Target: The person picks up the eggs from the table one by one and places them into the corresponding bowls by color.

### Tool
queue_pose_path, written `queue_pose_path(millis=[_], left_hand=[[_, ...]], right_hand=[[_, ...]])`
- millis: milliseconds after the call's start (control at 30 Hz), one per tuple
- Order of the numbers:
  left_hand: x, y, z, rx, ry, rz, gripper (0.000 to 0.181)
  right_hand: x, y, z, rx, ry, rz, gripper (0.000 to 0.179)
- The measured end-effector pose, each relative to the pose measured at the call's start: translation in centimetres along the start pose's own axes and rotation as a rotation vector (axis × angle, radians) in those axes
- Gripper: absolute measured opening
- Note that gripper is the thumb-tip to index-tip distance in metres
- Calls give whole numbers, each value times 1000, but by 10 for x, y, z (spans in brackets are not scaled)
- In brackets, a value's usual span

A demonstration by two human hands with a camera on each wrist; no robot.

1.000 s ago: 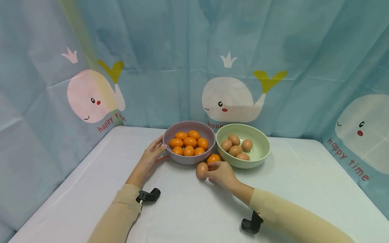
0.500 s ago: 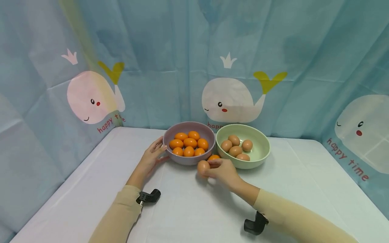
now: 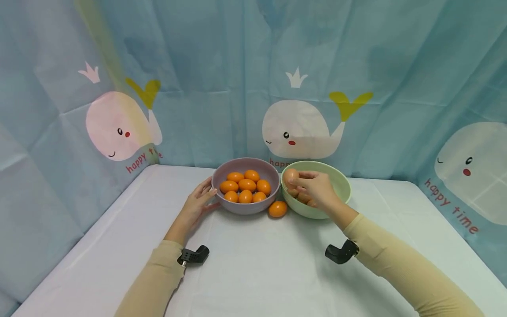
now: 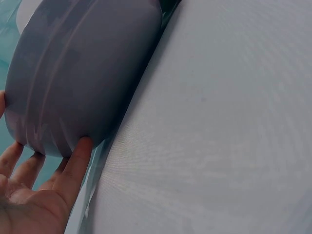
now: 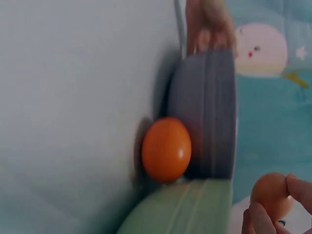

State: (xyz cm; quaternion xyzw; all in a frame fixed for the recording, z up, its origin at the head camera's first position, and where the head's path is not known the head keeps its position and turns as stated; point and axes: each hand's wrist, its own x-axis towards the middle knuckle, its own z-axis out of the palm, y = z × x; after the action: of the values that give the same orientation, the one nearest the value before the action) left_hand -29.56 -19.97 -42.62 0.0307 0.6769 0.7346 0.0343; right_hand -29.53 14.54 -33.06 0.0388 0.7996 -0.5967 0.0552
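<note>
My right hand point(image 3: 320, 189) pinches a brown egg point(image 3: 291, 177) between thumb and fingers, over the left side of the green bowl point(image 3: 313, 214). Several brown eggs point(image 3: 304, 197) lie in that bowl, partly hidden by the hand. With its fingertips my left hand point(image 3: 196, 202) touches the outer left wall of the mauve bowl point(image 3: 245, 210), which holds several glossy orange eggs point(image 3: 247, 185). One orange egg point(image 3: 277, 209) rests on the table, in front of where the two bowls meet. The right wrist view shows this loose egg point(image 5: 167, 150) beside the mauve bowl's wall.
A white cloth point(image 3: 253, 264) covers the table. Behind the bowls hangs a blue curtain point(image 3: 222, 88) printed with whales. Black camera mounts point(image 3: 342, 252) stick out from both wrists.
My right hand has lifted the brown egg off the table and carried it up and right, over the green bowl. The loose orange egg is now fully visible. My left hand stays put.
</note>
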Motion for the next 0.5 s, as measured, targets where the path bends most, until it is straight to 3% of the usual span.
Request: queue_pose_path(millis=[167,500], left_hand=[[0,1,2,6,3,-1,66],[0,-1,1,-2,0,8,67]], right_hand=[[24,6,-3,20,29,69,56],[50,19,1,24,70,145,56]])
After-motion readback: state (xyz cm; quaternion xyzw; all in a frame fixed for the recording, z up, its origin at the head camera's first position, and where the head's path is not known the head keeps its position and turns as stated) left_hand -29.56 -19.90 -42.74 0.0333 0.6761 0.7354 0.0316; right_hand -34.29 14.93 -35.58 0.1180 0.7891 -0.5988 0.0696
